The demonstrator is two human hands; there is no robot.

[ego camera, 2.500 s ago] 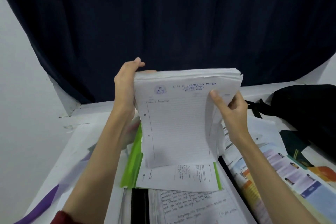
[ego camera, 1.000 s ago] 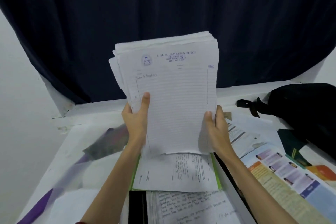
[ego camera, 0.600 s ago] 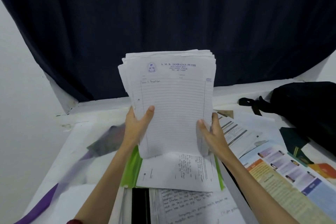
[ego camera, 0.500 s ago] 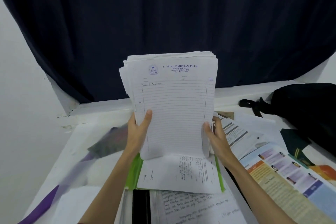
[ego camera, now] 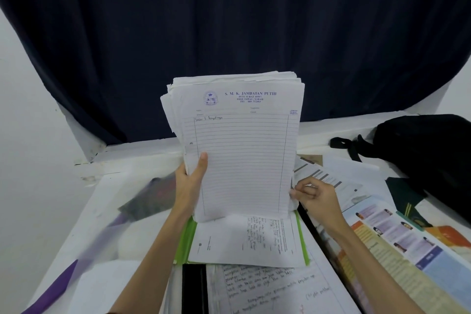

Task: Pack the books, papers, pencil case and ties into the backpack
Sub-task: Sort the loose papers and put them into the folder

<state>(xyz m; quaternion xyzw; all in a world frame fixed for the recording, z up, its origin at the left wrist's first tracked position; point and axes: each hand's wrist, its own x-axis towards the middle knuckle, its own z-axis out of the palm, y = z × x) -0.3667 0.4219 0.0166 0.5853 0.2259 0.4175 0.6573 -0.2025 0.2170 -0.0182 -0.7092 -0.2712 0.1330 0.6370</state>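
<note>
The stack of papers (ego camera: pixel 239 150) is standing upright on its bottom edge on the green folder (ego camera: pixel 184 242) in the middle of the table (ego camera: pixel 84 234), so it looks like they're only being squared up and nothing seems packed so far. The black backpack (ego camera: pixel 428 150) sits off at the far right, with books (ego camera: pixel 397 250) and loose sheets lying all around. Left hand (ego camera: pixel 190 186) is clamped on the stack's left edge, thumb across the front, while the right hand (ego camera: pixel 316 196) has its curled fingers pinching the lower right edge.
</note>
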